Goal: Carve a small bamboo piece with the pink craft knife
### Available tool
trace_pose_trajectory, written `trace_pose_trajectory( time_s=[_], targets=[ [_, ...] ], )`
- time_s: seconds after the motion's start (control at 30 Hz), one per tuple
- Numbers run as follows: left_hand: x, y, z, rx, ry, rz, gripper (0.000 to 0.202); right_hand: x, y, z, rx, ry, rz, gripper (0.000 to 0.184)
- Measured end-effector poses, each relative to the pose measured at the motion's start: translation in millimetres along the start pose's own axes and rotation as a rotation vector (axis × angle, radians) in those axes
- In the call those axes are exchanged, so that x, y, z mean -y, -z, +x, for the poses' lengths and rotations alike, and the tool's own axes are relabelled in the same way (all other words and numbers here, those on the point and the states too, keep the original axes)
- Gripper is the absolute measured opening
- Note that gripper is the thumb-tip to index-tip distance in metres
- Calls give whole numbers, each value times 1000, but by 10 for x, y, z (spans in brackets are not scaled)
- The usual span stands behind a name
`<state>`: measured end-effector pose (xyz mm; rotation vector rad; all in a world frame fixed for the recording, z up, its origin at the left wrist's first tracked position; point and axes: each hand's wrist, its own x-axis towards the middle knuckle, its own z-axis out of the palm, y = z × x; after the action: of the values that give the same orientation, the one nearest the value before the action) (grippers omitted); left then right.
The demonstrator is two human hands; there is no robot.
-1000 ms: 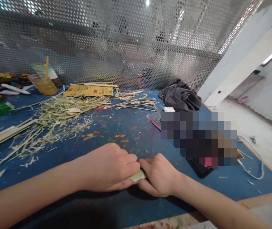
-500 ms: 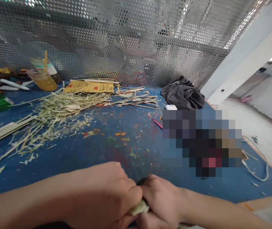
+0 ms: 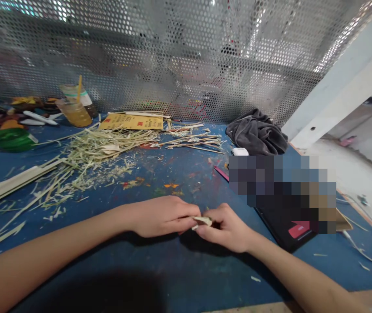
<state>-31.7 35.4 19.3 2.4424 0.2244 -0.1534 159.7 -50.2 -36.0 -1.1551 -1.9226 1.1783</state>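
In the head view my left hand point(image 3: 169, 217) and my right hand point(image 3: 228, 228) meet low over the blue table. Both sets of fingers pinch a small pale, thin piece point(image 3: 203, 221), perhaps a bent strip. The fingers cover much of it, so its kind is unclear. My left hand grips its left side from above, back of the hand up. On the other side, my right thumb and curled fingers close around its right end. Beyond the hands, orange and yellow paint flecks point(image 3: 171, 186) mark the table point(image 3: 159, 169).
Shredded plant strips point(image 3: 107, 145) lie left of centre beneath a yellow sandpaper sheet point(image 3: 133, 122). Long flat strips point(image 3: 12, 184) stretch leftward. A drink cup point(image 3: 75, 114) stands at back left. To the right are a dark cloth point(image 3: 259, 132), white case point(image 3: 239, 151) and black flat object point(image 3: 286, 230), partly pixelated.
Both hands, still together on the pale piece, have moved forward, away from my body, and appear smaller. The view has shifted slightly, bringing more of the left side into sight.
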Motion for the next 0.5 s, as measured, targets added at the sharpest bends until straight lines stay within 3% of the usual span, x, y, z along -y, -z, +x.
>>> trace_pose_trajectory(
  time_s=[0.13,0.3,0.5],
  targets=[
    [12,-97,14,-92,91,233,16,-69,78,23,-3,77,-84,43],
    [7,-262,17,-247,191,418,14,-68,7,28,-184,47,-60,54],
    [-11,-384,17,-414,265,495,17,62,-114,58,-360,7,-82,39]
  ],
)
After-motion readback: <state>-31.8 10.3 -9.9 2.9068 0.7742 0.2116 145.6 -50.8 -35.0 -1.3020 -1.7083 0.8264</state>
